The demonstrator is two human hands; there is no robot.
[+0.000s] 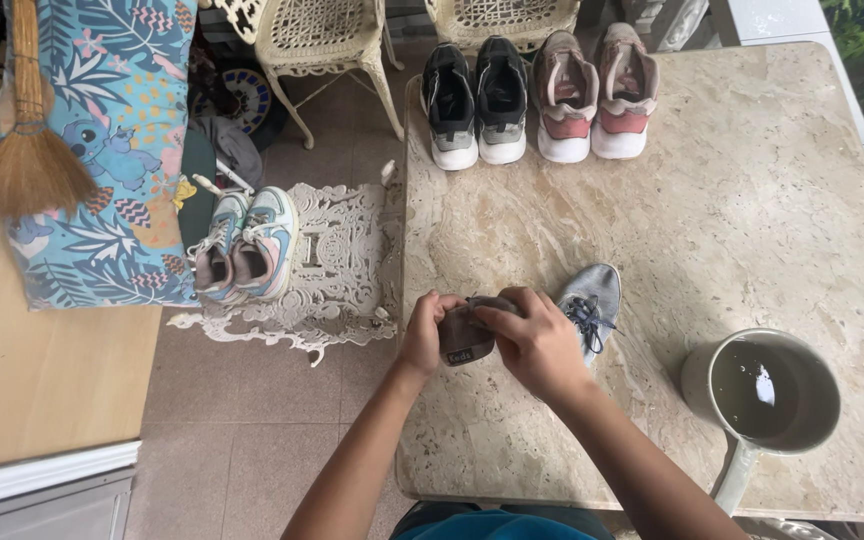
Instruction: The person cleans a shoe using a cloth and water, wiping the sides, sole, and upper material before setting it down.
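Both hands, left hand and right hand, close around a grey shoe lying on the marble bench. It looks light and soft; the heel gives the firmest grip.

Gray sneaker half behind hands.

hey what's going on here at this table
A person is gripping a grey sneaker on a marble table, the left hand and right hand both closed on its heel end. A mug of murky water stands to the right. Two more pairs of shoes, black and pink, line the far edge.
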